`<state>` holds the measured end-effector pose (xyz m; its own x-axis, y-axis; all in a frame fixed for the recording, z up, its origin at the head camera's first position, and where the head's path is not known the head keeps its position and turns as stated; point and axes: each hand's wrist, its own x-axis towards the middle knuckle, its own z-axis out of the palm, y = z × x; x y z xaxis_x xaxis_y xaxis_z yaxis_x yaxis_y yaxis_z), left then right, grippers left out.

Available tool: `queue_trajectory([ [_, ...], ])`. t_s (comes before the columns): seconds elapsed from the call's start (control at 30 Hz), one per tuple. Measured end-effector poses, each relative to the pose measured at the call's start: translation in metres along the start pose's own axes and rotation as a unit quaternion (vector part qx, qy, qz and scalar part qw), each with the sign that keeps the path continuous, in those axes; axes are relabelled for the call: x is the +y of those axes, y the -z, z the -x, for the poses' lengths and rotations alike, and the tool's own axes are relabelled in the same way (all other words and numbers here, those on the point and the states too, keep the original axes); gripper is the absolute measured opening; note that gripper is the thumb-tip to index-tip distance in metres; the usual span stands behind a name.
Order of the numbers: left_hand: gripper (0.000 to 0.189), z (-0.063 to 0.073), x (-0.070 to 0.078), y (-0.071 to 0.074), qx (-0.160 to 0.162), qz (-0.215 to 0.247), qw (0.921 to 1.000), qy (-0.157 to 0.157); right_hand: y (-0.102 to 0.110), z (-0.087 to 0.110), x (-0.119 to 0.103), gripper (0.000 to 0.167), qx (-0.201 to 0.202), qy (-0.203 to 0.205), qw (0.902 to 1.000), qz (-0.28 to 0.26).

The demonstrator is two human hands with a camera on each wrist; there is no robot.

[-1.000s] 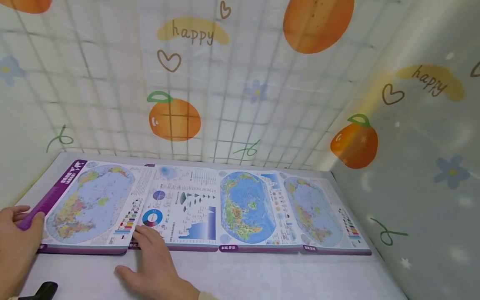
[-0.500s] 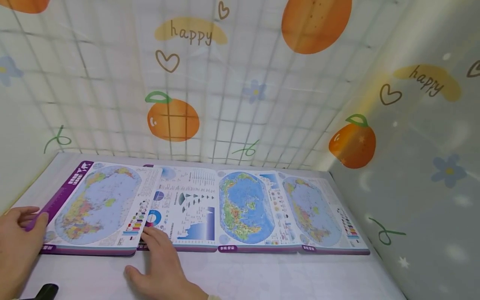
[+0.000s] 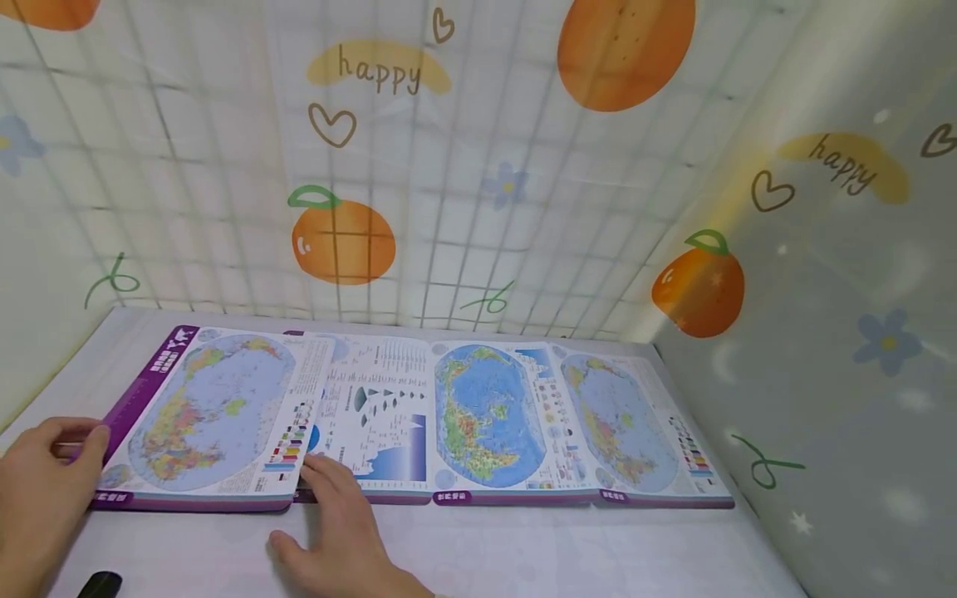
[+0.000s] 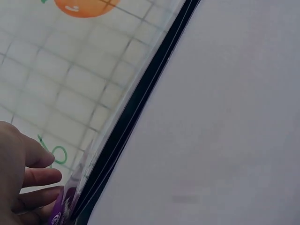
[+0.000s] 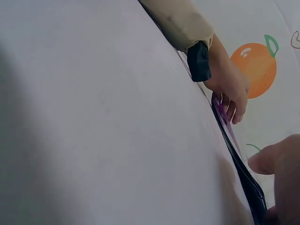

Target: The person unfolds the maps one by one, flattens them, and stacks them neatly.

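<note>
Purple-edged map [image 3: 213, 411] pinched in my left fingers [image 3: 95, 451], right fingers [image 3: 333, 478] spread, I was likely folding; lining up seemed next.

Sporting a loose, plain beige sleeve [image 5: 176, 21] on the left side, creasing toward the cuff [image 5: 202, 33], and there, showing a dark, boxy wrist piece [image 5: 199, 62]! Going bare on left hand [image 3: 52, 482] and right hand [image 3: 344, 531] alike.
</note>
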<state>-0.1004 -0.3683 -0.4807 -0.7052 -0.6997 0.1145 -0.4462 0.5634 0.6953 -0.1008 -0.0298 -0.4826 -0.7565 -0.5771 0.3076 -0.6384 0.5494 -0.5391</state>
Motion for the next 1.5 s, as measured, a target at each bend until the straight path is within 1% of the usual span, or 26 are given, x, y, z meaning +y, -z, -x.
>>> queue_trajectory([
  [0.17,0.039,0.005,0.007,0.003,0.017,0.01,0.9997,-0.014,0.003,0.004,0.005,0.067,0.018,0.011,0.9998,0.008],
  [0.37,0.038,0.006,0.009,0.004,0.018,0.004,0.9997,-0.014,0.003,0.006,0.008,0.066,0.032,0.023,0.9992,0.011],
  [0.47,0.035,0.008,0.008,0.004,0.02,0.009,0.9994,-0.028,0.003,0.006,0.009,0.066,0.037,0.027,0.9988,0.017],
  [0.6,0.027,0.014,0.01,0.005,0.023,0.016,0.9979,-0.059,0.007,0.009,0.011,0.066,0.041,0.028,0.9985,0.021],
  [0.8,0.022,0.021,0.017,0.002,0.021,0.019,0.9968,-0.075,0.014,0.014,0.014,0.066,0.021,0.006,0.9998,-0.005],
  [0.87,0.02,0.023,0.018,0.002,0.022,0.024,0.9962,-0.081,0.016,0.015,0.015,0.065,0.025,0.008,0.9996,-0.005],
  [1.0,0.016,0.026,0.021,0.0,0.023,0.038,0.994,-0.1,0.019,0.019,0.02,0.066,0.05,0.026,0.9984,0.002],
  [1.1,0.018,0.028,0.021,-0.003,0.016,0.038,0.9927,-0.114,0.021,0.022,0.024,0.066,0.062,0.033,0.9975,0.006],
  [1.27,0.026,0.03,0.021,-0.007,0.008,0.038,0.9909,-0.129,0.025,0.028,0.029,0.066,0.061,0.024,0.9978,0.005],
  [1.5,0.026,0.034,0.026,-0.01,0.007,0.048,0.9881,-0.146,0.031,0.034,0.032,0.068,0.071,0.021,0.9973,-0.006],
])
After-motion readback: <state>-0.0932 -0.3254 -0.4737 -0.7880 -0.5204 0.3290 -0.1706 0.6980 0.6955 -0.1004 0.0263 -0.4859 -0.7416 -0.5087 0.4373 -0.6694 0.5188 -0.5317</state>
